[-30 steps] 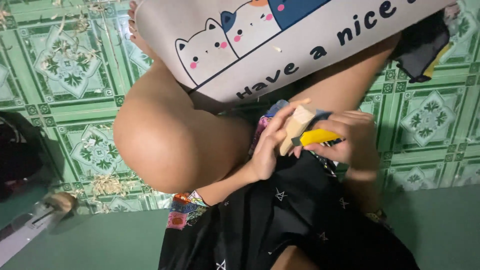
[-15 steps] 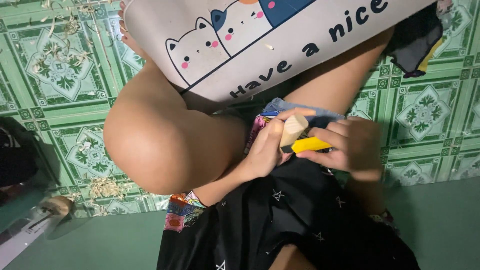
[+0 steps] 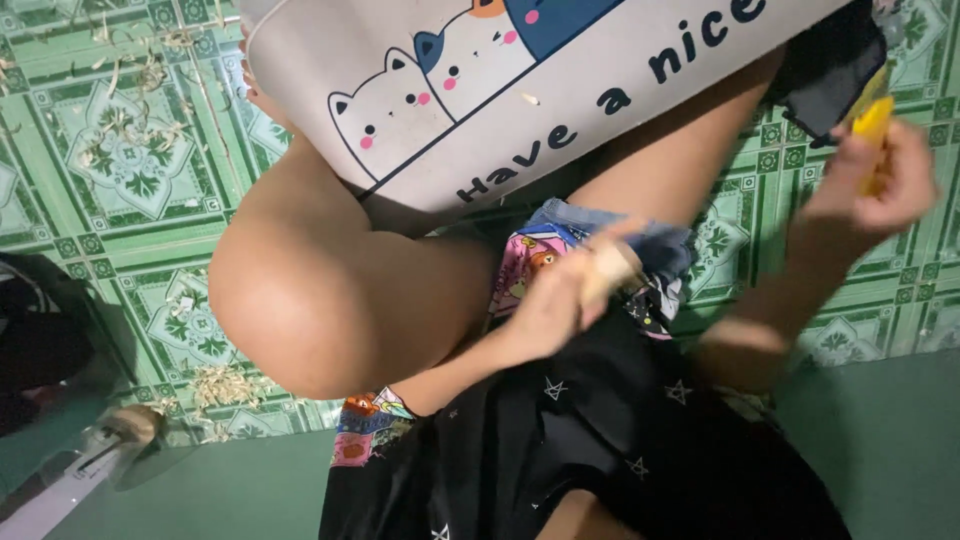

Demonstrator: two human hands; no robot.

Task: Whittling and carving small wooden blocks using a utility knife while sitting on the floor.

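Note:
My left hand (image 3: 552, 300) is closed around a small pale wooden piece (image 3: 605, 272), held over my lap just in front of my raised knee (image 3: 300, 300). My right hand (image 3: 885, 180) is out at the far right, blurred, gripping a yellow-handled tool (image 3: 872, 125) that points up. The two hands are well apart. A pale cushion with cartoon cats (image 3: 500, 80) lies across the top of the view, above both hands.
Green patterned floor tiles (image 3: 120, 170) carry scattered pale wood shavings (image 3: 225, 385). Dark clothing with small stars (image 3: 600, 440) covers my lap. A black object (image 3: 30, 340) sits at the left edge, and a metal item (image 3: 100, 450) lies at lower left.
My right hand has swung away from the wooden piece up to the right with the yellow tool. The left hand stays over my lap holding the piece.

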